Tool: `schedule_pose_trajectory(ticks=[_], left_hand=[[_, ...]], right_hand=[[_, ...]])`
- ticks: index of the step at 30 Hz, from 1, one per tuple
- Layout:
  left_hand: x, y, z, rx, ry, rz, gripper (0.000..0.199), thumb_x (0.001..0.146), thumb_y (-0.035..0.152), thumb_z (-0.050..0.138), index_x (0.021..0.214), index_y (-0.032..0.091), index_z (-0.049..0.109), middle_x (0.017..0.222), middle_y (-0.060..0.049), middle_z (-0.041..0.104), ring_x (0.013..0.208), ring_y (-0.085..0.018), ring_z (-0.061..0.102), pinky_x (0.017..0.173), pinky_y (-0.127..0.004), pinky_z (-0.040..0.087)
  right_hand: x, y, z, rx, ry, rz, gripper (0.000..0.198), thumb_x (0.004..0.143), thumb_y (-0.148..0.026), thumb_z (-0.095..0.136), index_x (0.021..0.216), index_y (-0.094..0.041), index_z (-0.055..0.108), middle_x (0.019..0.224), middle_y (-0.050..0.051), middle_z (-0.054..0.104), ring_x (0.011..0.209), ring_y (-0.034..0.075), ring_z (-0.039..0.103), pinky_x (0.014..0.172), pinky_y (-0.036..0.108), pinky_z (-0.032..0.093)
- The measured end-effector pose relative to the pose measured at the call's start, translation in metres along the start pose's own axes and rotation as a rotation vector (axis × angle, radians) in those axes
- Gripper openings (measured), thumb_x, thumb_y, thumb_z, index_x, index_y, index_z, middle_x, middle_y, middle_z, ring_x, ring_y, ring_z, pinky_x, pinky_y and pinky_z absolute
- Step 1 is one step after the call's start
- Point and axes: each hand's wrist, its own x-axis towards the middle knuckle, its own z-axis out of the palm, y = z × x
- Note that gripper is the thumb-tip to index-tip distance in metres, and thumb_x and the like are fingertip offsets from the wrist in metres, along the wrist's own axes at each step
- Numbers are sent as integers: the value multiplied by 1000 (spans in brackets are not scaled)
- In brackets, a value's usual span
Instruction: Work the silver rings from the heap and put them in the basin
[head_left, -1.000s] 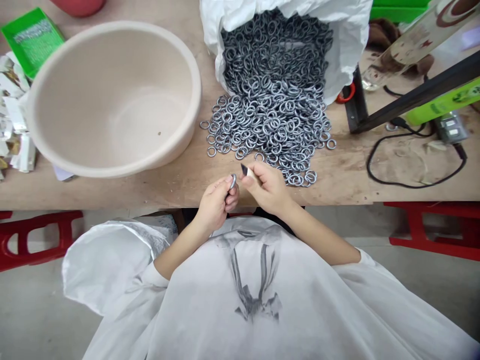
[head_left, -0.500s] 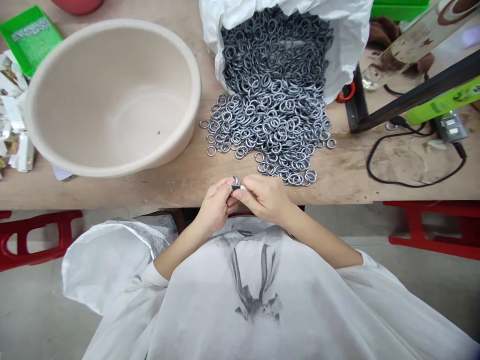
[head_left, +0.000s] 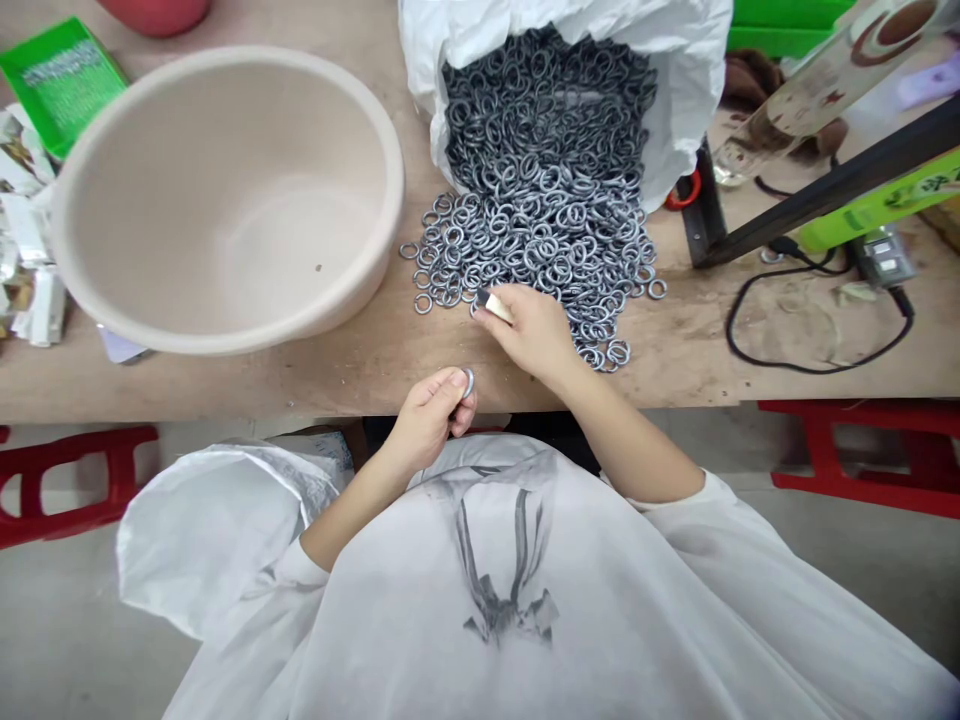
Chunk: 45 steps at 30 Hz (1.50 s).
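My left hand (head_left: 429, 418) is closed at the table's front edge, pinching a grey metal ring (head_left: 469, 384) between thumb and fingers. Further up and to the right, my right hand (head_left: 536, 335) is closed around a short cream-coloured tool (head_left: 499, 308) with a dark tip; its exact kind does not show. That hand lies over the near edge of a heap of grey metal rings (head_left: 540, 245). The heap spills out of a white sack (head_left: 694, 110) lying with its mouth toward me. Whether my right fingertips touch a ring is hidden.
A big beige basin (head_left: 247, 345) stands on the left of the wooden table (head_left: 337, 385). Beyond it is a green tray (head_left: 71, 90) with small pieces. On the right are a black metal frame (head_left: 705, 210), a black cable (head_left: 731, 330) and a clear bottle (head_left: 787, 115).
My hands have come apart. The right one has moved up and away to the ring heap with the cream tool; the left stays near the table edge, holding the ring.
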Motion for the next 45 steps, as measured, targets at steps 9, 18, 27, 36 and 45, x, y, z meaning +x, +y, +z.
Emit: schedule_pose_trajectory(ticks=[9, 18, 27, 36, 45], left_hand=[[12, 3, -17, -28, 184, 40, 31, 77, 36, 72, 98, 15, 68, 81, -4, 70, 53, -8, 55, 43, -19, 39], [21, -3, 7, -83, 228, 109, 45, 75, 61, 72, 83, 20, 53, 58, 7, 45, 45, -6, 40, 38, -16, 30], [29, -2, 5, -48, 298, 103, 40, 80, 57, 68, 79, 19, 54, 56, 6, 47, 40, -4, 34, 36, -16, 21], [29, -14, 4, 20, 196, 162, 51, 74, 66, 70, 72, 18, 53, 57, 5, 43, 44, -5, 34, 38, -18, 21], [23, -8, 6, 32, 216, 152, 52, 78, 67, 65, 69, 19, 47, 56, 5, 41, 45, -6, 32, 39, -19, 22]], right_hand=[[16, 6, 1, 84, -13, 115, 13, 84, -30, 69, 84, -17, 68, 88, 7, 69, 79, 21, 62, 68, 32, 41], [-37, -30, 19, 1126, -183, 289, 43, 72, -58, 76, 80, -23, 53, 58, -4, 64, 51, 16, 61, 52, 30, 50], [-42, -12, 26, 809, 25, 145, 29, 80, -45, 73, 83, -20, 59, 72, -2, 64, 70, 15, 59, 69, 29, 46], [-39, -9, 20, 971, -63, 57, 46, 71, -56, 79, 98, -22, 63, 94, 2, 65, 81, 16, 61, 73, 30, 50], [-43, -12, -5, 481, -25, -139, 43, 93, -59, 51, 73, -20, 52, 65, -2, 49, 61, 12, 43, 61, 28, 31]])
